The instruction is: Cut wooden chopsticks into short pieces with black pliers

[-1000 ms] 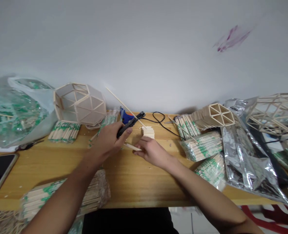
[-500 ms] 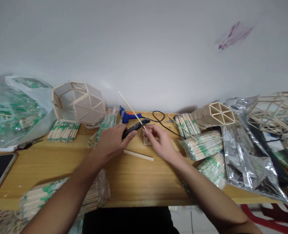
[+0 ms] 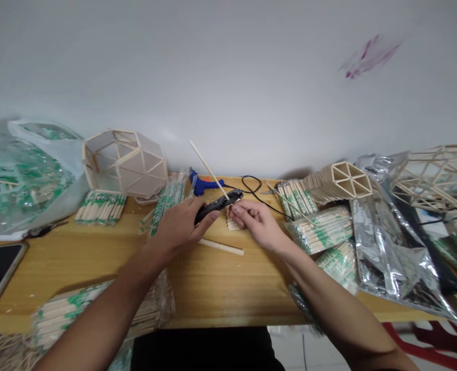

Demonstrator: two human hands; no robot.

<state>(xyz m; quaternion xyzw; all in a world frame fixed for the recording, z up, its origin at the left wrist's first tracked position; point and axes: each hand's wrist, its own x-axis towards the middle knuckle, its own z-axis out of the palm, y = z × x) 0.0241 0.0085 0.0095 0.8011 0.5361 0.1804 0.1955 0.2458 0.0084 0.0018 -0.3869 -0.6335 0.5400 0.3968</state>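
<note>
My left hand (image 3: 180, 221) is wrapped round black pliers (image 3: 216, 205), whose head points right. A thin wooden stick (image 3: 209, 170) slants up and left from the pliers' jaws. Just beyond the jaws, the fingertips of my right hand (image 3: 257, 221) are pinched in line with the stick's lower end, which they mostly cover. Under the hands lies a small row of short wooden pieces (image 3: 233, 222), partly hidden. Closer to me, a few sticks (image 3: 223, 247) lie side by side on the wooden table (image 3: 221, 293).
A blue glue gun (image 3: 205, 184) with a black cord lies behind my hands. Stick-built frames (image 3: 141, 165) stand at the left and right. Wrapped stick bundles (image 3: 323, 229), a silver bag (image 3: 393, 257), a phone (image 3: 0, 273) and a plastic bag (image 3: 27, 170) surround the work spot.
The pliers have shifted slightly right, and the stick stands a little steeper in their jaws. My right hand has moved a bit right and its fingers have curled in more.
</note>
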